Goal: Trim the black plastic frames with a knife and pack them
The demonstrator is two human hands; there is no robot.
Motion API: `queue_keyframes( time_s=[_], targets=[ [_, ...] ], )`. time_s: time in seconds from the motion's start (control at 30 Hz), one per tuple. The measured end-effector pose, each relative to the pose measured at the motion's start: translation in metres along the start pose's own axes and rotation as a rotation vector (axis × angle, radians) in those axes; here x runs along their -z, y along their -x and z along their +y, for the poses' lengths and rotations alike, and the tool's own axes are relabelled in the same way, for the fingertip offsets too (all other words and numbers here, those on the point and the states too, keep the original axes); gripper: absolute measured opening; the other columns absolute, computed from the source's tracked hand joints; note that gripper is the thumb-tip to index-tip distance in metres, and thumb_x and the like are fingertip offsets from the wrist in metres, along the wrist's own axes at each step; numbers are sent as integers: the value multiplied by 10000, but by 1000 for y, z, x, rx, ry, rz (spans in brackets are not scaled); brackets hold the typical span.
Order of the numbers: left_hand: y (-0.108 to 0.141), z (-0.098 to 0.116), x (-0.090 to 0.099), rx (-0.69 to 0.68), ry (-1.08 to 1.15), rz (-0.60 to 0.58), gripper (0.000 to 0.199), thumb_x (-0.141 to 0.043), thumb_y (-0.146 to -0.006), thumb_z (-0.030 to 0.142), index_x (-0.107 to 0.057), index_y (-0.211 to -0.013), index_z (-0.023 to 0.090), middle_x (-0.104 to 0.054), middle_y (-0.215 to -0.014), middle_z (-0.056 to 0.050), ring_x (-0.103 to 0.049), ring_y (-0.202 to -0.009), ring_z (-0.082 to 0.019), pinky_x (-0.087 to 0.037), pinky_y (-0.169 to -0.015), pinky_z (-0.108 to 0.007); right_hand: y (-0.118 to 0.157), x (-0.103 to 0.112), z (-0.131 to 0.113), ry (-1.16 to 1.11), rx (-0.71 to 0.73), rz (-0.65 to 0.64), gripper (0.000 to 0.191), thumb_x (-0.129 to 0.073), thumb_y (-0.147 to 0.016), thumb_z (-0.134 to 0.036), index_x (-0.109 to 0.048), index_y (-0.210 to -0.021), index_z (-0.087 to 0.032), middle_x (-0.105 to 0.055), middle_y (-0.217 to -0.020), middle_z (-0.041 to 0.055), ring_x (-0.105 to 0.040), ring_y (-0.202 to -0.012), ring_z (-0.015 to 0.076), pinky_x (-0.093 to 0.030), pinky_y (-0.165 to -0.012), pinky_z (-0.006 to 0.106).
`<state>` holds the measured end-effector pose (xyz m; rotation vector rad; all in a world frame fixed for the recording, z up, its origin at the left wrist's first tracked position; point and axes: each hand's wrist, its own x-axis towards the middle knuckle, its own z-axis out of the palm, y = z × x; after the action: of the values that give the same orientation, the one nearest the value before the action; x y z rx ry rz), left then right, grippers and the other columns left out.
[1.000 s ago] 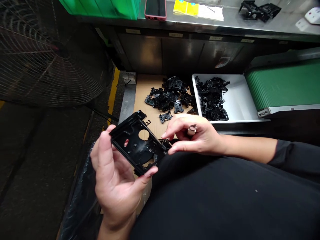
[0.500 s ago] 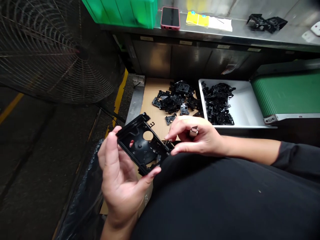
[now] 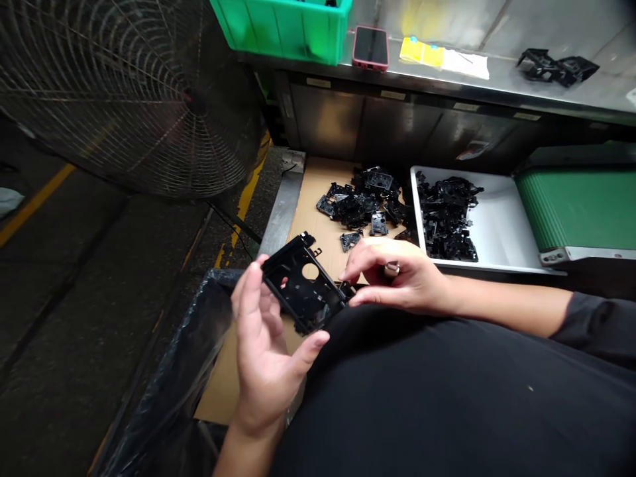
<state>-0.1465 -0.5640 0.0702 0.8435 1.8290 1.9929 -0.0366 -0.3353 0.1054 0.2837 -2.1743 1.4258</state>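
The left hand (image 3: 261,358) grips one black plastic frame (image 3: 303,291) with its fingers clenched; the right hand (image 3: 397,281) pinches the frame's corner. Beyond lie one white tray (image 3: 491,218) of black parts (image 3: 444,218) and one cardboard sheet (image 3: 322,245) bearing one loose pile (image 3: 352,209).

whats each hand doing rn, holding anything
Left hand: closed, pinching a corner of the black plastic frame.
Right hand: holding that frame, fingers and thumb around its edges.

A steel bench (image 3: 497,93) carries a green crate (image 3: 283,30), a phone (image 3: 371,48), yellow labels (image 3: 421,52), a paper slip (image 3: 464,65) and a few black parts (image 3: 556,67). Below it, a cardboard sheet (image 3: 318,245) holds a loose pile of plastic parts (image 3: 358,205), just beside a white tray (image 3: 497,212) heaped with more parts (image 3: 447,218).
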Motion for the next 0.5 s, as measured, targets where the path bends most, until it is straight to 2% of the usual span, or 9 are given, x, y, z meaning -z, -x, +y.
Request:
queue_keyframes(
  time_s=[0.07,0.13,0.23,0.3,0.4,0.5],
  targets=[
    [5,-12,-3,168,187,-20,956,-884,-847,453,-397,-1667,387,-389,-1740,-73,-471,-1563,-330,-441,-1281,-463,0,-5,7,46,11,-56,223,-848,-943,-240,-751,-1122,-150,-781,-957,81,-700,-850,182,-587,-758,317],
    [13,-28,-9,341,353,58,795,-769,-939,505,-425,-1647,395,-458,-1698,-71,-568,-1479,-287,-523,-1200,-394,2,-16,18,59,-3,-160,231,-805,-980,-242,-735,-1180,-150,-775,-996,95,-725,-908,194,-609,-820,330],
    [31,-62,-14,563,483,196,649,-735,-963,506,-520,-1559,365,-559,-1620,-82,-625,-1408,-264,-563,-1133,-383,8,-40,37,50,-90,-382,246,-714,-1043,-255,-709,-1268,-158,-769,-1142,127,-754,-1011,201,-624,-877,318],
    [46,-92,-9,681,449,222,598,-753,-939,531,-591,-1465,296,-650,-1518,-113,-669,-1346,-273,-565,-1127,-416,12,-59,51,58,-180,-536,267,-687,-1058,-280,-707,-1294,-158,-753,-1239,147,-756,-1095,222,-621,-922,326],
    [70,-150,20,791,218,309,590,-780,-899,566,-630,-1365,235,-722,-1387,-135,-742,-1191,-268,-574,-1104,-450,18,-83,69,52,-361,-730,346,-725,-1030,-363,-714,-1304,-152,-747,-1248,153,-756,-1111,258,-615,-937,353],
    [84,-221,71,877,-54,431,531,-751,-955,471,-590,-1387,207,-712,-1345,-135,-730,-1170,-249,-575,-1087,-468,25,-98,82,22,-587,-849,351,-745,-1007,-397,-739,-1264,-158,-766,-1172,134,-766,-1021,261,-609,-898,356]
  ],
)
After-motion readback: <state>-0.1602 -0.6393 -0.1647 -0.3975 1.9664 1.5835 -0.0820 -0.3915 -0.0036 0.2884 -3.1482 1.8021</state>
